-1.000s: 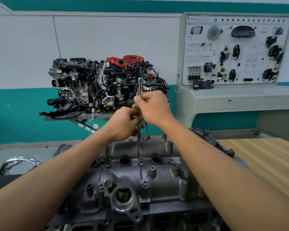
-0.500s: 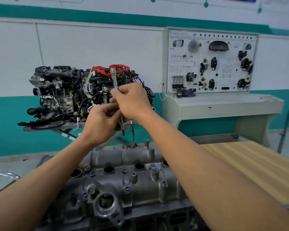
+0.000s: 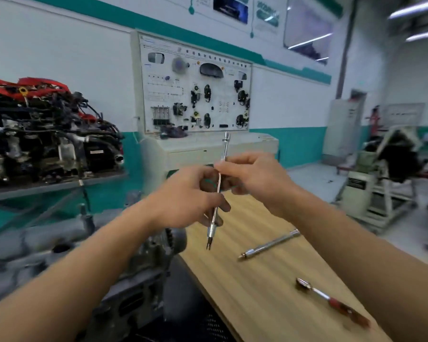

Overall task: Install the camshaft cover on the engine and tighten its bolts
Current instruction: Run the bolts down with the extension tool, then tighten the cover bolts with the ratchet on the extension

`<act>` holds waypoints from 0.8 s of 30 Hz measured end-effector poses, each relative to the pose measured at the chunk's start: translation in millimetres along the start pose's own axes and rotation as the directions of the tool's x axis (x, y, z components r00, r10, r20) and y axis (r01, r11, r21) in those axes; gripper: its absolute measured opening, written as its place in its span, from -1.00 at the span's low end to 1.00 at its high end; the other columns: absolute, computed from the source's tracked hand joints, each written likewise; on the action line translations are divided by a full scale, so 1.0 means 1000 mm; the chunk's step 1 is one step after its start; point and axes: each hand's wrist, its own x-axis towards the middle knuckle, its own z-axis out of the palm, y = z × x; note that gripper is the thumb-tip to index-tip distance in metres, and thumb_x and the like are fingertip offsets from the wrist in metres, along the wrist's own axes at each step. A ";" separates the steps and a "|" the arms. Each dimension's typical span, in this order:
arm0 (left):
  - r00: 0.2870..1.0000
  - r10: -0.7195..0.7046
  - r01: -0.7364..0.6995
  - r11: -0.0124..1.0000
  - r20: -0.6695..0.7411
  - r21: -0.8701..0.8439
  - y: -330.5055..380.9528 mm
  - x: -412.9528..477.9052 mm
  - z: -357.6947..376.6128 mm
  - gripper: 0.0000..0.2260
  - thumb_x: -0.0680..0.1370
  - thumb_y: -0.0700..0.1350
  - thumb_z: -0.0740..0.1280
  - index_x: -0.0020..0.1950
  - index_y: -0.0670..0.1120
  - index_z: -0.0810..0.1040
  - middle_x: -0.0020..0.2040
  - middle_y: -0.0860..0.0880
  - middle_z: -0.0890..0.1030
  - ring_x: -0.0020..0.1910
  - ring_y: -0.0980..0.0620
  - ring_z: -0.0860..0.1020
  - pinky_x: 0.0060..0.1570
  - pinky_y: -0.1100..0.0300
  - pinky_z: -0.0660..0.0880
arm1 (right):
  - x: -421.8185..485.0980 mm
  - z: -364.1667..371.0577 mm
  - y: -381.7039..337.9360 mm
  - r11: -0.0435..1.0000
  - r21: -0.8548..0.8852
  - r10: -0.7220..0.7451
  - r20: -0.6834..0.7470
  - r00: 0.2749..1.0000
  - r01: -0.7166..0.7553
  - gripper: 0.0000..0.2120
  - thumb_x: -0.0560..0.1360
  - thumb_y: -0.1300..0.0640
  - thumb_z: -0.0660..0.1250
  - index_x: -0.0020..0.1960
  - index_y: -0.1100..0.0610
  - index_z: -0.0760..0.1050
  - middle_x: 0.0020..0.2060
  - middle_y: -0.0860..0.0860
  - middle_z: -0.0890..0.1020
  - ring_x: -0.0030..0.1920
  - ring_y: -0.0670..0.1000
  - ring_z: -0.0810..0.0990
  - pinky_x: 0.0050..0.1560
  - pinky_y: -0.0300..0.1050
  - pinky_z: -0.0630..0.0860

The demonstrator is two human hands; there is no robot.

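Extension bar (image 3: 224,149) is now off camshaft cover (image 3: 35,243), near table (image 3: 257,297), left hand (image 3: 185,193) and right hand (image 3: 255,178) grips pinching it; tightening likely paused.

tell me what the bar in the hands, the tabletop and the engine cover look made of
Extension bar: likely chromed steel, bright mirror-like sheen.
Tabletop: wood or wood-look laminate, pale with straight grain lines; which one is unclear.
Camshaft cover: probably cast aluminium, dull grey, matte, rough-looking, though blurred.
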 end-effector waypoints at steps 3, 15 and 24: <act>0.985 -0.028 0.034 0.999 0.169 -0.028 -0.002 0.019 0.067 -0.80 0.53 -0.33 0.36 0.10 -0.12 0.58 -0.08 -0.14 0.72 -0.22 -0.13 0.72 -0.11 -0.09 0.67 | -0.048 -0.068 0.043 0.964 -0.199 0.191 0.057 0.980 -0.176 -0.71 0.58 -0.12 0.31 -0.10 0.05 0.68 -0.18 -0.01 0.75 -0.19 -0.01 0.73 -0.25 -0.22 0.56; 0.897 -0.299 0.113 0.867 0.325 0.485 -0.073 0.050 0.204 -0.89 0.47 -0.21 0.29 -0.08 0.00 0.49 -0.13 -0.02 0.67 -0.29 0.07 0.70 -0.18 0.07 0.64 | -0.170 -0.126 0.186 0.408 -0.875 0.601 0.045 0.798 -0.259 -0.82 0.46 -0.07 0.35 -0.02 0.01 0.50 -0.05 0.03 0.50 -0.04 0.12 0.52 -0.16 -0.07 0.46; 0.886 -0.333 0.049 0.760 0.323 0.649 -0.096 0.046 0.210 -0.88 0.49 -0.18 0.22 -0.11 0.03 0.50 -0.11 0.05 0.60 -0.14 0.03 0.62 -0.10 0.07 0.59 | -0.161 -0.134 0.219 0.351 -0.866 0.569 -0.105 0.816 -0.356 -0.64 0.46 -0.07 0.33 0.19 0.05 0.55 0.07 0.06 0.57 0.07 0.11 0.58 0.02 -0.01 0.59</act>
